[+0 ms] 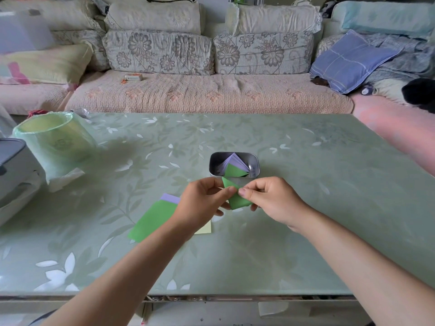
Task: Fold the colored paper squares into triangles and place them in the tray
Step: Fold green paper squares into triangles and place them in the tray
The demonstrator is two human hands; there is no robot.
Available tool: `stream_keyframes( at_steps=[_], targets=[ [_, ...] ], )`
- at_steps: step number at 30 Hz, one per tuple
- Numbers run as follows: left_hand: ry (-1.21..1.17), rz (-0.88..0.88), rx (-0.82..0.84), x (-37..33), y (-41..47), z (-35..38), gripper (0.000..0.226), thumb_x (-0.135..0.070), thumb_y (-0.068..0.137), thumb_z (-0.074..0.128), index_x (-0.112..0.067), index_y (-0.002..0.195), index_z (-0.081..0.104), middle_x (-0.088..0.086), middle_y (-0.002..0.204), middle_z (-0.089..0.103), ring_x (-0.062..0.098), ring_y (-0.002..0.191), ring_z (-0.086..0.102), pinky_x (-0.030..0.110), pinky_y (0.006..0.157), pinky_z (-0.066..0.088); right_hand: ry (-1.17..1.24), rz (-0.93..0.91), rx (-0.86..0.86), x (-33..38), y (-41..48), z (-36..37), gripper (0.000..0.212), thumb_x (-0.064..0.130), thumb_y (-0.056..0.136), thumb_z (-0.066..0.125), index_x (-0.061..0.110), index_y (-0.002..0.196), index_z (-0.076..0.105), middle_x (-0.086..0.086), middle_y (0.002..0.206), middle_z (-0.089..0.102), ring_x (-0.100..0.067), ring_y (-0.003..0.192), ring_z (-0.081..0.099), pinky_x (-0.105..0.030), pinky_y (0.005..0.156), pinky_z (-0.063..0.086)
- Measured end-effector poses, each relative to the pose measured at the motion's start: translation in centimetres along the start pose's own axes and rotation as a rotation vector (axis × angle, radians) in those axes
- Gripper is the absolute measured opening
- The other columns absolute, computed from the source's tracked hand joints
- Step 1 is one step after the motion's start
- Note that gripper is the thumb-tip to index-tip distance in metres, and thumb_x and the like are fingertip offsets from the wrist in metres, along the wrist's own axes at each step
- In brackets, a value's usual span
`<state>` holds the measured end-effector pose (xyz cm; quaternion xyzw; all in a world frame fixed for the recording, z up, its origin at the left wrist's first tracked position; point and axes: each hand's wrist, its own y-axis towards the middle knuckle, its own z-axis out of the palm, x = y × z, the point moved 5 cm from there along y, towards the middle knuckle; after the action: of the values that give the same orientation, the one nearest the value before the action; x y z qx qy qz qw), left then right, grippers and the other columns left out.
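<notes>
A green paper (236, 197) is held above the table between both hands, partly folded with a corner sticking up. My left hand (202, 201) pinches its left side and my right hand (270, 201) pinches its right side. Just behind them stands the small metal tray (255, 165), holding several purple folded triangles (233, 161) and a green triangle (234, 171). A stack of flat paper squares (153, 217) lies on the table left of my left hand, green on top, with purple and yellow edges showing beneath.
The green floral table (306, 184) runs to a sofa (207, 92) at the back. A pale green roll (56, 140) and a grey appliance (14, 165) stand at the far left.
</notes>
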<state>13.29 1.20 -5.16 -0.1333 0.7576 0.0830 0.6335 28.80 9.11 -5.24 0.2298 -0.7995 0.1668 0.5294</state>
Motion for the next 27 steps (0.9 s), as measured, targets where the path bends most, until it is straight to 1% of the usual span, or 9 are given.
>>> stream_keyframes(
  at_steps=[2,4,8,11,15,17,21,25,27],
  targets=[
    [-0.034,0.022,-0.01,-0.2,0.1,-0.3,0.018,-0.016,0.091,0.07,-0.016,0.109,0.067,0.005,0.081,0.076,0.022,0.073,0.073,0.036,0.066,0.058,-0.013,-0.004,-0.002,0.0,0.0,0.0,0.015,0.03,0.09,0.073,0.017,0.083,0.075,0.001,0.074,0.071,-0.009,0.062,0.063,-0.014,0.061,0.046],
    [-0.04,0.053,-0.002,-0.4,0.1,-0.5,0.025,-0.013,0.091,0.069,-0.019,0.114,0.064,0.008,0.082,0.076,0.024,0.074,0.073,0.034,0.064,0.058,-0.024,-0.008,0.001,0.1,0.0,-0.1,0.017,0.031,0.09,0.073,0.016,0.083,0.075,0.006,0.072,0.068,-0.008,0.061,0.063,-0.013,0.061,0.047],
    [-0.006,0.079,0.044,-0.8,0.1,-0.7,0.011,-0.01,0.092,0.067,-0.015,0.101,0.069,0.011,0.081,0.075,0.022,0.071,0.072,0.033,0.062,0.056,0.01,-0.036,0.027,0.3,0.0,-0.1,0.013,0.027,0.089,0.074,0.018,0.08,0.074,0.002,0.073,0.067,-0.009,0.063,0.06,-0.016,0.063,0.048],
    [0.019,0.076,0.066,-1.0,0.2,-1.2,0.006,-0.008,0.091,0.068,-0.01,0.096,0.07,0.007,0.076,0.073,0.021,0.071,0.072,0.028,0.059,0.054,0.057,-0.044,0.031,0.3,0.1,-0.2,0.01,0.023,0.09,0.073,0.017,0.082,0.076,0.001,0.077,0.068,-0.009,0.064,0.058,-0.018,0.066,0.049],
    [0.102,0.1,0.128,-1.0,0.2,-1.7,0.012,-0.005,0.085,0.075,-0.015,0.092,0.075,0.006,0.077,0.075,0.018,0.069,0.072,0.024,0.059,0.054,0.045,-0.001,0.101,0.2,0.2,-0.5,0.012,0.021,0.093,0.069,0.014,0.084,0.075,0.007,0.066,0.062,-0.008,0.059,0.051,-0.015,0.061,0.043],
    [0.115,0.11,0.167,-0.8,0.1,-1.7,0.018,-0.003,0.08,0.078,-0.018,0.09,0.077,0.008,0.077,0.076,0.017,0.065,0.07,0.024,0.06,0.053,0.02,0.056,0.178,-0.2,0.2,-0.5,0.016,0.024,0.093,0.07,0.011,0.085,0.074,0.004,0.062,0.057,-0.009,0.06,0.048,-0.019,0.062,0.039],
    [0.096,0.109,0.202,-0.5,-0.2,-1.5,0.025,0.003,0.075,0.079,-0.02,0.086,0.079,0.01,0.074,0.075,0.016,0.061,0.067,0.024,0.06,0.053,0.018,0.092,0.287,-0.7,0.2,-0.2,0.03,0.038,0.082,0.075,0.008,0.087,0.074,-0.007,0.074,0.058,-0.017,0.07,0.048,-0.031,0.072,0.037],
    [0.074,0.102,0.204,-0.2,-0.3,-1.6,0.022,0.002,0.076,0.08,-0.017,0.086,0.08,0.017,0.076,0.074,0.02,0.06,0.064,0.025,0.06,0.053,0.026,0.105,0.293,-0.9,0.3,-0.1,0.025,0.033,0.084,0.079,0.009,0.088,0.076,-0.003,0.077,0.061,-0.016,0.071,0.049,-0.03,0.072,0.039],
    [0.116,0.102,0.187,-0.1,-0.3,-1.5,0.016,-0.003,0.078,0.08,-0.016,0.087,0.081,0.014,0.075,0.074,0.019,0.06,0.063,0.032,0.06,0.055,0.017,0.102,0.281,-1.0,0.4,0.0,0.021,0.032,0.084,0.079,0.012,0.085,0.076,0.001,0.074,0.062,-0.014,0.07,0.049,-0.029,0.071,0.04]
  ],
)
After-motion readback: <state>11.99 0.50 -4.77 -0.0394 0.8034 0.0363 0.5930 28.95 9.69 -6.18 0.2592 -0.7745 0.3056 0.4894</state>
